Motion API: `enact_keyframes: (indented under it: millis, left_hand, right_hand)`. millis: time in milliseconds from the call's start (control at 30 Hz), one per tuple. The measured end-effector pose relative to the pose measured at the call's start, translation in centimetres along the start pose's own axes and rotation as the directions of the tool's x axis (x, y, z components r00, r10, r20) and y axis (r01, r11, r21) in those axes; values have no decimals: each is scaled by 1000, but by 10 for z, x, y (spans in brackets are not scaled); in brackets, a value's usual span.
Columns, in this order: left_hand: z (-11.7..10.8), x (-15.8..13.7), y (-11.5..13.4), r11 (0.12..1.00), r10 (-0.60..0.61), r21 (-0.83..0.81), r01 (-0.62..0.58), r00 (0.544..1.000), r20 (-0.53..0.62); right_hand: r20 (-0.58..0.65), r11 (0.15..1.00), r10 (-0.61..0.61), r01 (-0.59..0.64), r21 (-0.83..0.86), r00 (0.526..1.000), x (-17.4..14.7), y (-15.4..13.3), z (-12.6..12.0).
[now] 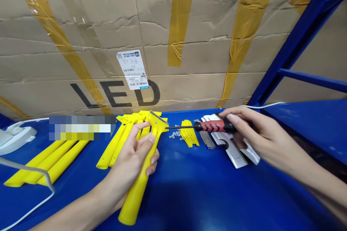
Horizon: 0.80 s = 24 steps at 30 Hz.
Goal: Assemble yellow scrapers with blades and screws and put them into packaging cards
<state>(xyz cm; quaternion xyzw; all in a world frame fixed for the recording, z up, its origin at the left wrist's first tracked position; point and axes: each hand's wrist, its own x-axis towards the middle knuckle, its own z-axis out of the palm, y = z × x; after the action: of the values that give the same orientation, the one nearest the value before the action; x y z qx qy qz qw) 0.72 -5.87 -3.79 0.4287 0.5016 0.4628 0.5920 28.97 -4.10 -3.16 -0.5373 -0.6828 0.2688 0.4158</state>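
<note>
A yellow plastic scraper (pixel 136 191) with a metal blade along its head is gripped around the handle by my left hand (pixel 135 155). It tilts with its head up and away from me. My right hand (pixel 252 126) is closed on the red and black handle of a screwdriver (pixel 213 126). The screwdriver lies nearly level, and its tip meets the side of the scraper's head or sits just beside it. Behind the screwdriver shaft are small loose screws and nuts (pixel 176 134), a few flat yellow strips (pixel 189 133) and thin grey metal blades (pixel 206 135).
More yellow scraper handles (pixel 111 144) lie behind my left hand, and others (pixel 62 158) at the left. White printed sleeves (pixel 235 151) rest under my right hand. A white lamp base (pixel 17 139) with a cord is far left. A large cardboard box (pixel 151 36) backs the blue tabletop (pixel 195 195).
</note>
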Motion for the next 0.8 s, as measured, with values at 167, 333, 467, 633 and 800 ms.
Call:
enact_keyframes:
  millis: [167, 333, 467, 633, 800]
  left_hand:
    - [0, -4, 2, 1000, 25, 16, -25, 1000, -15]
    - [-2, -3, 1, 999, 38, 5, -38, 999, -39]
    - [-4, -4, 4, 996, 94, 7, -94, 995, -43]
    - [-8, -3, 7, 993, 106, 47, -104, 993, -42]
    - [-6, -3, 7, 992, 112, 63, -108, 992, -58]
  right_hand:
    - [12, 994, 70, -70, 78, 997, -1, 7, 3]
    - [172, 971, -8, -34, 237, 985, 5, -3, -1]
    - [70, 998, 28, -32, 58, 997, 20, -14, 8]
    - [90, 990, 31, -43, 134, 995, 25, -15, 14]
    - [88, 964, -32, 7, 267, 996, 15, -5, 13]
